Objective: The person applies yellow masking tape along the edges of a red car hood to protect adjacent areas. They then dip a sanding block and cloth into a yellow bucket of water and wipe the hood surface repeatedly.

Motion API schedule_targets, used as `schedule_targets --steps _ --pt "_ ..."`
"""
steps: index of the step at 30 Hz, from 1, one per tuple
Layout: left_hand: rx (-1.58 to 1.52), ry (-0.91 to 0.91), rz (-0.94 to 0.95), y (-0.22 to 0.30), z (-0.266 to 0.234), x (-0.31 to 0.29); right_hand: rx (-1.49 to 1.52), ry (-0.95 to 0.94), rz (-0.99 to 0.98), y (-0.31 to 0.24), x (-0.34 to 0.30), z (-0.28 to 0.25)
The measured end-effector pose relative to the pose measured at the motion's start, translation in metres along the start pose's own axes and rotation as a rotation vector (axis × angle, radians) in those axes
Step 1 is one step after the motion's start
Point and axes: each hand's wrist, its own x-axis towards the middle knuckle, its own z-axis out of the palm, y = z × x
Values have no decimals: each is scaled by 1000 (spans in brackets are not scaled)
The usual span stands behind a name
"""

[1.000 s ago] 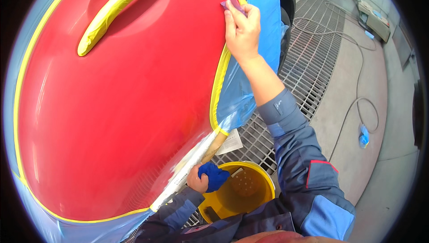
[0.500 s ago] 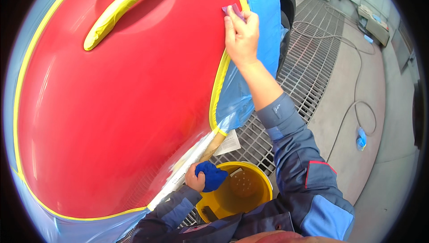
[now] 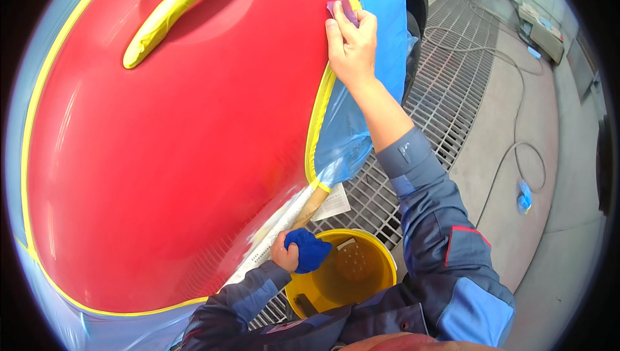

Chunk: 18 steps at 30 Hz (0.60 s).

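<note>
Head view has your right hand (image 3: 352, 44) raised to the upper middle of the frame, its fingers pressed flat over a small purplish pad (image 3: 340, 9) held against the red car panel (image 3: 181, 157). The pad sits right at the panel's upper right edge, just beside the yellow masking tape (image 3: 318, 125) that runs down that edge, and only its top corner shows past your fingertips. Blue masking film (image 3: 387, 34) covers the bodywork to the right of the tape, under the heel of your hand.

Your left hand (image 3: 285, 255) is low in the frame, just below centre, with its fingers curled tight around a bunched blue cloth (image 3: 311, 249). It hovers close to the panel's lower edge and over the near rim of a yellow bucket (image 3: 381, 257), which stands on the metal floor grating (image 3: 452, 73) between your arms. You cannot tell from here whether the cloth touches the bucket's rim.

A yellow-taped door handle (image 3: 187, 9) curves across the recess at the upper left of the panel. More yellow tape outlines the panel along the left and bottom of the frame. A sheet of paper (image 3: 334, 204) lies on the grating just above the bucket. At the right of the frame a hose (image 3: 510, 157) loops over the concrete floor, with a small blue object (image 3: 524, 197) near it.
</note>
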Motion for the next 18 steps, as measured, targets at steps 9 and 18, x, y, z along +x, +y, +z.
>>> schedule_targets --steps 9,18 --pt "27 6 66 8 0 6 -38 -90 -22 -1 1 -6" --pt "54 -14 47 10 0 7 -65 -101 -23 13 4 -4"
